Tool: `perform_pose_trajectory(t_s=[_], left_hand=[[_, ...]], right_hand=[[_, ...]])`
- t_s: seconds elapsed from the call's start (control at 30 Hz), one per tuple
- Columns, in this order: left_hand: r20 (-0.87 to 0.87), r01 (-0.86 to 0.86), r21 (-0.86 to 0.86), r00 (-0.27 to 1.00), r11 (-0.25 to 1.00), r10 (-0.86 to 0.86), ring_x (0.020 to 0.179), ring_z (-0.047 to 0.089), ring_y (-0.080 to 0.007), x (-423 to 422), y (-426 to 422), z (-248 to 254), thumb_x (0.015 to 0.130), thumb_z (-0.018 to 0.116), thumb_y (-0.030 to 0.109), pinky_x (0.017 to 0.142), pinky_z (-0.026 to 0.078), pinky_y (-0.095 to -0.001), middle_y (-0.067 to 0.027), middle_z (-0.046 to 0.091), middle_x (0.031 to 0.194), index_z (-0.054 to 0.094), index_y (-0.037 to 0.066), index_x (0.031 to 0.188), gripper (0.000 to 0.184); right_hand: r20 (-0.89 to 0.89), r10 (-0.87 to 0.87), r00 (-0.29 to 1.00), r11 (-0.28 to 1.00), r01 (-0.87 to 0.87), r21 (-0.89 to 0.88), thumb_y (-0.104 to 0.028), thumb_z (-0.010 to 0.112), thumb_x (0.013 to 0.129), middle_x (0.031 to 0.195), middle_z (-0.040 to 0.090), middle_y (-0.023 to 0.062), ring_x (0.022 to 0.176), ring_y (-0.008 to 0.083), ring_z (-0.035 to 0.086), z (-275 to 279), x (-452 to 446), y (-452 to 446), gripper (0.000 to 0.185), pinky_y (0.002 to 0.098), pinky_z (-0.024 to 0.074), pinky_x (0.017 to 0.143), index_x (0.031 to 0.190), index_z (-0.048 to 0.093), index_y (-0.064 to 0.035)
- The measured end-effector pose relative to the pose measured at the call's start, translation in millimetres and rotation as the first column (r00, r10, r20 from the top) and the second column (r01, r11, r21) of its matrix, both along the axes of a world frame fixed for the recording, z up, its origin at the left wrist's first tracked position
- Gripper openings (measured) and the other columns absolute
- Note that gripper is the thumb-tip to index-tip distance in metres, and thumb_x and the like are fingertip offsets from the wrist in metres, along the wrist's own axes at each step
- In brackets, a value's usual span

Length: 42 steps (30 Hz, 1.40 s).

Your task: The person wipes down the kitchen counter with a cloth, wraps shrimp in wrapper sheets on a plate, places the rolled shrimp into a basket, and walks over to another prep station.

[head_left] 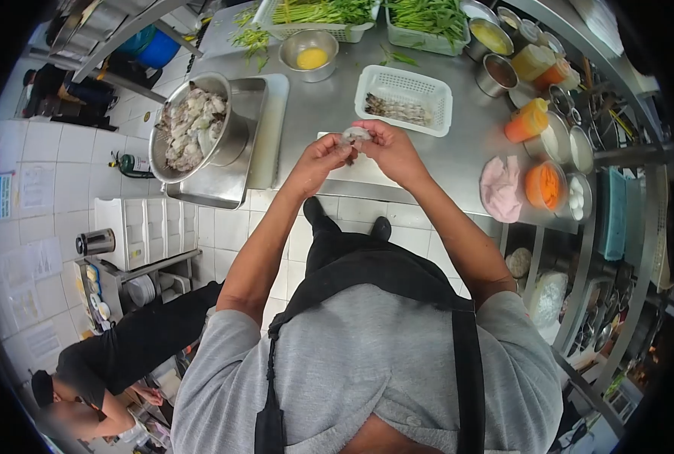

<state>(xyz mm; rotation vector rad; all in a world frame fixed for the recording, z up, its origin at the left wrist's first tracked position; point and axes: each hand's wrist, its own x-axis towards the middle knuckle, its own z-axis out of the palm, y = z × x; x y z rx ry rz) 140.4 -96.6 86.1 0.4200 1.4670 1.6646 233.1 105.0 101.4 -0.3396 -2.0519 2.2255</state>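
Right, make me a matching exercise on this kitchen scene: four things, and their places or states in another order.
1. Left hand
2. Pink cloth
3. Big metal bowl
4. White basket nearest the hands

A. Heaped with greyish, raw-looking pieces
B. Pinching a pale shrimp together with the right hand
C. Holding a small row of shrimp
D. Crumpled on the steel table

Pairs: 1-B, 2-D, 3-A, 4-C

My view is evenly bright, with soft glare on the steel worktop [318, 102]. Wide-angle distortion bends the shelves [617, 72] at the edges, corners fall black, and the lower-left person's face is blurred.
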Motion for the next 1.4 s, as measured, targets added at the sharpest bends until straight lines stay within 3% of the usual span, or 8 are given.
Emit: perform_pose_trajectory(t_s=[0.1,0.13,0.2,0.33,0.63,0.83,1.1,1.4], left_hand=[[-0.327,-0.061,-0.141,0.945,0.988,0.012,0.090,0.072,-0.0190,-2.8,6.2,-13.5,0.103,0.080,0.029,0.095,0.053,-0.0433,0.0007,0.079,0.099,0.079,0.013,0.124,0.027],[-0.322,-0.054,-0.143,0.947,0.988,0.006,0.090,0.072,-0.0190,-4.8,8.0,-29.4,0.103,0.080,0.029,0.095,0.053,-0.0433,0.0007,0.079,0.099,0.079,0.013,0.124,0.027],[-0.876,-0.240,-0.402,0.380,0.884,-0.296,0.100,0.071,-0.0261,-5.3,8.7,-60.1,0.094,0.085,0.026,0.095,0.052,-0.0480,-0.0042,0.079,0.105,0.081,0.015,0.125,0.033],[-0.938,-0.378,-0.335,0.218,0.863,-0.269,0.124,0.060,-0.0288,20.4,31.5,-58.1,0.085,0.089,0.028,0.105,0.040,-0.0510,-0.0032,0.076,0.111,0.085,0.017,0.116,0.032],[-0.908,-0.232,-0.344,0.331,0.910,-0.259,0.117,0.064,-0.0250,12.1,51.4,-68.2,0.088,0.086,0.024,0.100,0.043,-0.0470,-0.0024,0.077,0.108,0.086,0.015,0.110,0.024],[-0.875,-0.088,-0.331,0.401,0.940,-0.271,0.104,0.069,-0.0306,9.3,58.2,-79.3,0.087,0.085,0.018,0.091,0.051,-0.0481,-0.0059,0.077,0.105,0.085,0.010,0.104,0.019],[-0.925,-0.111,-0.344,0.209,0.932,-0.317,0.096,0.067,-0.0309,12.4,68.5,-75.7,0.086,0.081,0.013,0.083,0.049,-0.0498,-0.0060,0.067,0.088,0.077,0.011,0.084,0.005],[-0.925,-0.149,-0.349,0.213,0.925,-0.315,0.101,0.067,-0.0293,14.6,63.1,-70.9,0.089,0.083,0.021,0.089,0.047,-0.0494,-0.0046,0.069,0.092,0.082,0.013,0.091,0.008]], right_hand=[[0.016,-0.050,0.999,0.852,0.035,0.523,-0.007,0.076,0.095,0.114,0.077,0.0153,0.105,0.0312,0.075,7.4,19.2,11.7,0.038,0.0390,0.0599,0.094,0.131,0.073,0.0005],[0.022,-0.057,0.998,0.852,0.037,0.522,-0.007,0.076,0.095,0.114,0.077,0.0153,0.105,0.0312,0.075,-6.0,21.2,17.0,0.038,0.0390,0.0599,0.094,0.131,0.073,0.0005],[-0.002,0.118,0.993,0.493,-0.057,0.868,-0.006,0.074,0.092,0.115,0.072,0.0166,0.115,0.0377,0.069,-49.3,26.2,24.6,0.035,0.0458,0.0588,0.098,0.127,0.074,-0.0017],[-0.007,0.104,0.995,0.492,-0.045,0.869,-0.007,0.073,0.092,0.114,0.068,0.0160,0.119,0.0375,0.066,-76.7,23.9,27.2,0.031,0.0482,0.0578,0.099,0.122,0.075,-0.0032],[-0.003,-0.006,1.000,0.626,0.006,0.779,-0.012,0.072,0.093,0.105,0.070,0.0119,0.108,0.0353,0.070,-78.8,29.4,32.1,0.016,0.0480,0.0590,0.092,0.107,0.079,-0.0074],[0.003,0.069,0.998,0.487,-0.036,0.872,-0.010,0.071,0.090,0.096,0.066,0.0111,0.101,0.0336,0.069,-80.8,30.5,33.0,0.006,0.0471,0.0598,0.086,0.091,0.076,-0.0068],[0.097,0.156,0.983,0.307,-0.141,0.941,-0.006,0.069,0.088,0.098,0.066,0.0100,0.103,0.0318,0.070,-78.0,27.5,32.9,0.007,0.0453,0.0610,0.085,0.089,0.075,-0.0089],[0.095,0.210,0.973,0.319,-0.160,0.934,-0.005,0.067,0.089,0.104,0.067,0.0126,0.107,0.0340,0.069,-71.4,35.6,39.6,0.016,0.0461,0.0600,0.092,0.101,0.076,-0.0098]])
